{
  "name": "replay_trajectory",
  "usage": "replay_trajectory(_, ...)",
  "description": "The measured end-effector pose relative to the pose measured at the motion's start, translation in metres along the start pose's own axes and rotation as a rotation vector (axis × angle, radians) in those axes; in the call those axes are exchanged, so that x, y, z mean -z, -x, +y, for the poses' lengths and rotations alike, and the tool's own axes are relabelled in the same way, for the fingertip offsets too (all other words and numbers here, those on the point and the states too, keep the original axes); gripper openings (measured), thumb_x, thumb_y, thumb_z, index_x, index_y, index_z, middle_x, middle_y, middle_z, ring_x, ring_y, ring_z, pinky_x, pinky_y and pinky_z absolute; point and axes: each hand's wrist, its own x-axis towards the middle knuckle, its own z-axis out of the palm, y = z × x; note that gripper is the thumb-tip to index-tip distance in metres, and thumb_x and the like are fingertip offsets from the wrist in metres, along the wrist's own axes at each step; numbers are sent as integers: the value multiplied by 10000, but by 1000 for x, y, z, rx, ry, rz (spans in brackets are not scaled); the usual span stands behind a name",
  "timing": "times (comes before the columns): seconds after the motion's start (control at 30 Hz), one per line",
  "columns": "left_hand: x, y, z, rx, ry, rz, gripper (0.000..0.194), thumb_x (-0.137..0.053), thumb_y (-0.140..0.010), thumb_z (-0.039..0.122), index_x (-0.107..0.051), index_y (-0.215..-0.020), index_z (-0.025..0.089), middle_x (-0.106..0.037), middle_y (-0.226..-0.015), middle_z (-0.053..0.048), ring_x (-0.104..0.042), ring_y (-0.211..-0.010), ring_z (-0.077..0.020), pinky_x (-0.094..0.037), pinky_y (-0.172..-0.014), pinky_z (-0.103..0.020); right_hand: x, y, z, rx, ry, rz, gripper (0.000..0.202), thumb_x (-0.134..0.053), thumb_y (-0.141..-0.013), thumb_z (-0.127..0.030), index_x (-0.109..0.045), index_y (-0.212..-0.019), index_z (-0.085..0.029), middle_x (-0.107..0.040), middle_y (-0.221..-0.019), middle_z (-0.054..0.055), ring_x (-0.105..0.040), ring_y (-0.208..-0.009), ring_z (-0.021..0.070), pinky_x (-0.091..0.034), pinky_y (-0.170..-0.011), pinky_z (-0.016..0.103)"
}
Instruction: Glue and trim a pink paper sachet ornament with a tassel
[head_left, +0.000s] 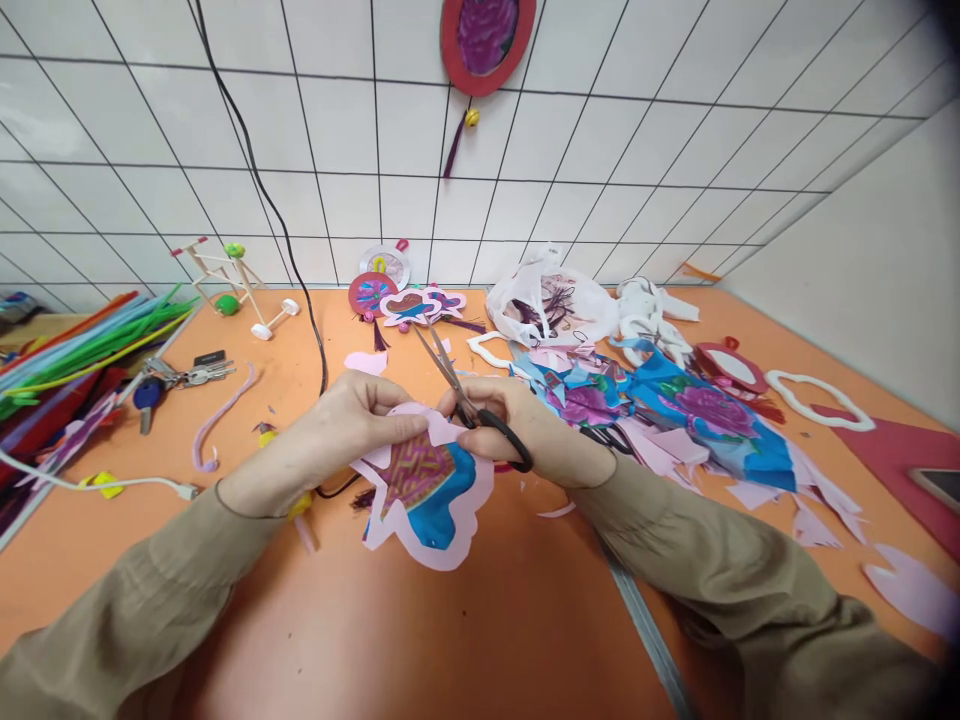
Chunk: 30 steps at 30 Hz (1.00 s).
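Note:
My left hand (367, 415) pinches the top edge of a scalloped paper cutout (442, 520), which has a pink border around a blue and purple patterned middle. In my right hand (517, 415) are scissors (469, 405) with black handles, their blades apart and pointing up and away from me. The fingertips of my right hand also touch the cutout's upper edge, beside a small pink flap. Both hands are close together above the orange table (360, 640). The fingers partly hide the cutout's top.
Blue floral fabric (720, 410) and pink paper scraps (667, 445) lie at the right, by a white plastic bag (555, 300). Finished-looking ornaments (412, 305) stand against the tiled wall. Keys (199, 372), pipe cleaners (82, 345), a stick model (232, 280) and a cable (97, 480) are at the left.

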Motion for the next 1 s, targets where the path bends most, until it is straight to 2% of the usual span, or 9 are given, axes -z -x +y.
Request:
replay_trajectory(0.23, 3, -1, 2, -61, 213, 42, 425, -671, -764, 445, -526, -504, 142, -455, -446, 32, -370, -402, -56, -274, -401, -193, 3, -2, -2, 9, -33, 70, 238, -616, -613, -142, -596, -850, -143, -430, -614, -55, -377, -538, 62, -284, -469, 184)
replay_trajectory(0.3, 4, -2, 1, -63, 289, 48, 477, -629, -776, 544, -565, -531, 139, -520, -464, 2, -442, -416, -82, -330, -412, -202, 3, -2, -2, 6, -49, 106, 232, -613, -599, -147, -594, -830, -145, -415, -606, -55, -365, -536, 62, -271, -464, 185)
replay_trajectory(0.4, 5, -3, -1, -76, 342, 32, 543, -574, -762, 641, -680, -679, 115, -653, -582, -73, -599, -533, -172, -442, -476, -251, 2, -3, -3, -5, -65, 160, 232, -592, -573, -139, -586, -804, -150, -393, -584, -60, -348, -522, 61, -253, -454, 185)
replay_trajectory(0.5, 5, -3, -4, -119, 275, 28, 408, -695, -720, 527, -705, -734, 120, -680, -633, -61, -620, -575, -169, -463, -525, -247, 2, -3, -6, 0, -60, 207, 232, -584, -575, -155, -577, -806, -156, -390, -574, -66, -335, -502, 55, -248, -448, 188)
replay_trajectory(0.6, 3, -5, -7, -109, 208, 73, 283, -769, -674, 399, -708, -729, 128, -677, -624, -39, -601, -550, -144, -450, -515, -231, 2, -3, -9, 2, -46, 221, 230, -596, -595, -182, -567, -821, -157, -412, -569, -67, -352, -488, 57, -265, -445, 195)
replay_trajectory(0.7, 1, -6, -8, -106, 172, 119, 259, -742, -695, 387, -699, -675, 133, -652, -570, -30, -579, -506, -138, -437, -478, -232, 5, -3, -8, 35, -50, 192, 258, -644, -632, -199, -568, -874, -153, -472, -599, -57, -398, -500, 60, -306, -462, 200)
replay_trajectory(0.83, -3, -4, -6, -97, 74, 108, 245, -721, -706, 378, -694, -656, 140, -639, -538, -26, -549, -452, -133, -405, -415, -227, 7, -3, -5, 87, -58, 156, 346, -735, -654, -228, -563, -945, -154, -567, -686, -23, -510, -585, 86, -396, -535, 217)
replay_trajectory(1.0, -9, -5, -3, -22, 2, 60, 233, -713, -702, 374, -705, -709, 141, -663, -575, -35, -573, -466, -139, -423, -424, -223, 3, -5, 0, 165, 5, 186, 295, -705, -655, -164, -573, -918, -162, -571, -683, -25, -527, -581, 87, -415, -542, 223)
